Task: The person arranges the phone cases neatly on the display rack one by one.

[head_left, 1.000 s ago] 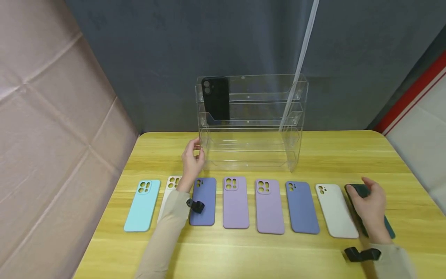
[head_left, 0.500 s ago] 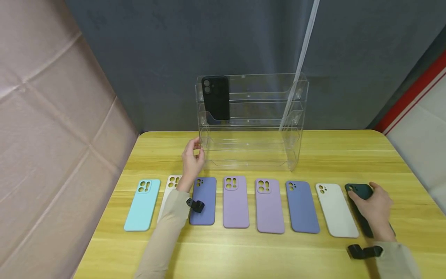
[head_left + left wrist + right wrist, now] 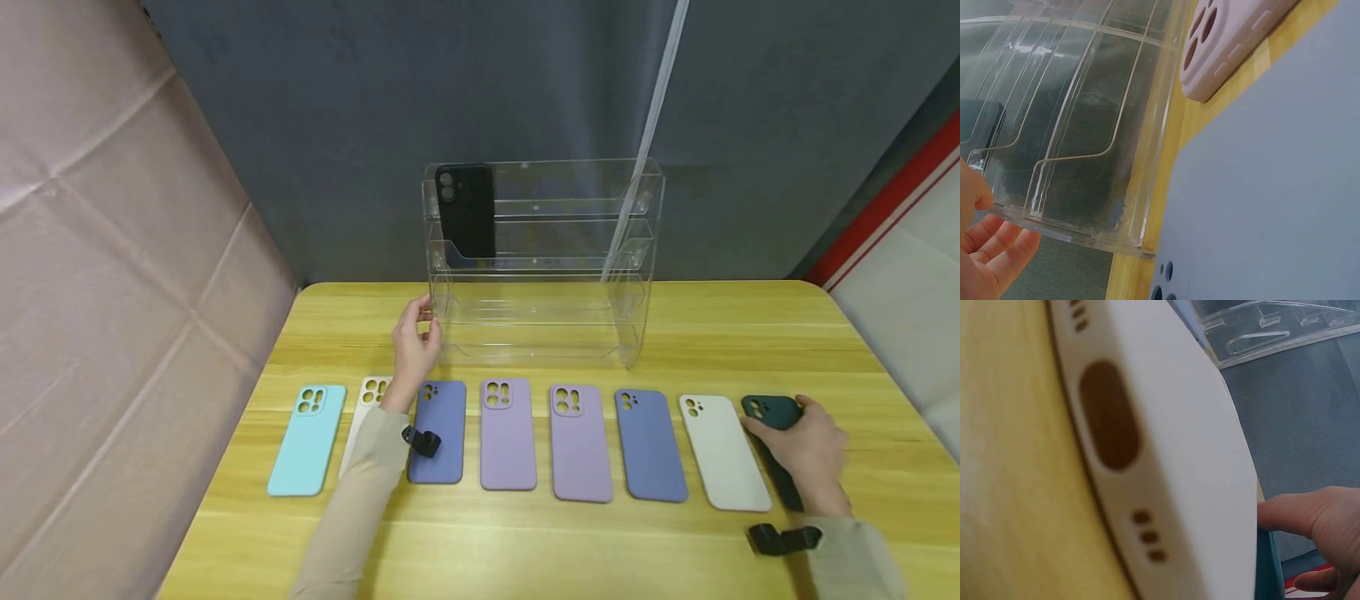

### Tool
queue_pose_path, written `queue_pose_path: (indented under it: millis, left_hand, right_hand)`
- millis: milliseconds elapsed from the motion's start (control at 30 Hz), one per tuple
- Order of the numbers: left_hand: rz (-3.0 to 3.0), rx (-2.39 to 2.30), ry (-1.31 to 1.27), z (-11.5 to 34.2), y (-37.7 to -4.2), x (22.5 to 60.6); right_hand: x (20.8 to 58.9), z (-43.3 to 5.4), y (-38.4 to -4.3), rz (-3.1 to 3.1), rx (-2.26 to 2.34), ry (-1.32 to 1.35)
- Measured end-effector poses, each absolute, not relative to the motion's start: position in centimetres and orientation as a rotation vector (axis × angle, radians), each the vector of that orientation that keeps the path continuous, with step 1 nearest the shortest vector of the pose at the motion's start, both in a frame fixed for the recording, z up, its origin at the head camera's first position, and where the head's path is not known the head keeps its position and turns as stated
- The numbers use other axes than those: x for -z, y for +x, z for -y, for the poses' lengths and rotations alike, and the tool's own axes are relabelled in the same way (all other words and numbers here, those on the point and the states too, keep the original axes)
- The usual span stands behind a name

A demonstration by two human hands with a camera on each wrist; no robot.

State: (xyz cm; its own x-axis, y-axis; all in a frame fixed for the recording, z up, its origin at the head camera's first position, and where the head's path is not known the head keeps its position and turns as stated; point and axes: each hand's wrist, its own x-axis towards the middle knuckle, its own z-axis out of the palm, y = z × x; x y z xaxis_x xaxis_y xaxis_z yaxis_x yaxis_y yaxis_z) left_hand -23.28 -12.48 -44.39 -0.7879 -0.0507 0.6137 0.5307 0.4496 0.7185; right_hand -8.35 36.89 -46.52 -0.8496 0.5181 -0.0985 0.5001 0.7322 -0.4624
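The left hand pinched the clear rack at its left side, and in front, to its right, the right hand clasped the dark green case, apparently for picking up, so a gentle lift was probably needed next

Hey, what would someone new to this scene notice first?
Probably the row of eight phone cases across the table, running from a turquoise case at the left end to a green case at the right. Behind them stands a clear rack, with a black phone or case in its upper left.
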Motion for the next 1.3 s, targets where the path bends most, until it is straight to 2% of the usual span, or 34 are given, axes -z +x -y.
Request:
queue_pose_path:
  millis: [567,1300]
  left_hand:
    - [2.16,1.324,-0.398,12.5,-23.3,44.3]
    - [2.163,1.341,-0.384,12.4,-23.3,44.3]
  right_hand:
    - [46.4,-36.7,-8.6,2.886,-0.718,-0.919]
    - [43.2,-34.0,-9.6,2.613,-0.757,-0.653]
